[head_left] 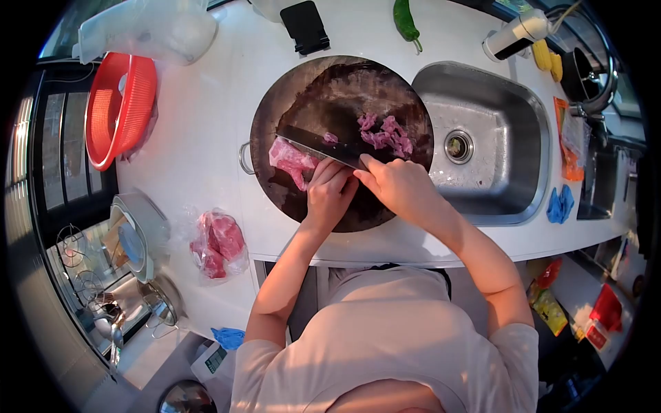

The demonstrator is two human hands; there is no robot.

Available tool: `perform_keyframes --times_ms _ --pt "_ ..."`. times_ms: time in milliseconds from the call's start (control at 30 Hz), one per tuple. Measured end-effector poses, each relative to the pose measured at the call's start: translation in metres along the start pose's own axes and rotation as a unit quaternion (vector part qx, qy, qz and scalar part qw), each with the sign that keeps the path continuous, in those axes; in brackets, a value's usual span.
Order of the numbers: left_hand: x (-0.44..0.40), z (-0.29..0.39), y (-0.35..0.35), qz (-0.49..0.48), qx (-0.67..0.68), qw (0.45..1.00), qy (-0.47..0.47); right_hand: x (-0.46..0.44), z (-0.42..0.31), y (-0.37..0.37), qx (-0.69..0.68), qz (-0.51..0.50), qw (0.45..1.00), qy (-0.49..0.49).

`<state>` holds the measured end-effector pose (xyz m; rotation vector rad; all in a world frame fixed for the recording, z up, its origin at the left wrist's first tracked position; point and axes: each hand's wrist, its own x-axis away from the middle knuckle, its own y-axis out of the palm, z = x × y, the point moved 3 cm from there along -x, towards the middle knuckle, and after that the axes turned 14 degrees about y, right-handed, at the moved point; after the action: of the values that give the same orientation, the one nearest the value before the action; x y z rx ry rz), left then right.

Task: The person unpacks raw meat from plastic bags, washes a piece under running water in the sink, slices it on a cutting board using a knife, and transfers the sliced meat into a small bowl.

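Observation:
A round dark cutting board lies on the white counter. My right hand is closed round the handle of a kitchen knife, whose blade points to the upper left across the board. Just below the blade, my left hand presses its bent fingers on the right end of a piece of raw pink meat. One small cut bit sits by the blade's upper side. Farther right on the board is a loose heap of chopped meat. My fingers partly hide the held meat.
A steel sink adjoins the board on the right. Left of the board lies bagged raw meat. A red basket stands farther left. Above the board are a black stand and a green pepper.

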<state>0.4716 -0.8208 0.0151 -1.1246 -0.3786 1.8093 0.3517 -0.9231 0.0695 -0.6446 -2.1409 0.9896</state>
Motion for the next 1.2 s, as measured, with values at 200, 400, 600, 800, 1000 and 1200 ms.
perform_keyframes --times_ms 200,400,600,800,1000,1200 --pt "0.008 0.001 -0.007 0.013 0.011 0.999 0.037 0.026 0.080 -0.035 -0.197 -0.177 0.953 0.148" --pt "0.011 0.001 -0.004 0.000 0.000 0.999 0.041 0.052 0.103 -0.043 -0.197 -0.096 0.958 0.184" --pt "0.010 -0.001 -0.001 -0.021 -0.011 0.999 0.029 0.063 0.058 -0.035 0.023 0.008 1.000 0.002" --pt "0.009 -0.001 0.000 -0.031 -0.016 0.999 0.010 0.058 0.051 -0.038 0.088 -0.018 0.996 -0.016" --pt "0.011 -0.007 0.001 -0.025 -0.008 1.000 0.000 0.025 0.028 -0.023 0.021 -0.010 0.997 -0.074" --pt "0.008 -0.007 0.004 -0.020 0.003 1.000 -0.004 0.019 0.027 -0.019 0.002 0.015 0.997 -0.078"
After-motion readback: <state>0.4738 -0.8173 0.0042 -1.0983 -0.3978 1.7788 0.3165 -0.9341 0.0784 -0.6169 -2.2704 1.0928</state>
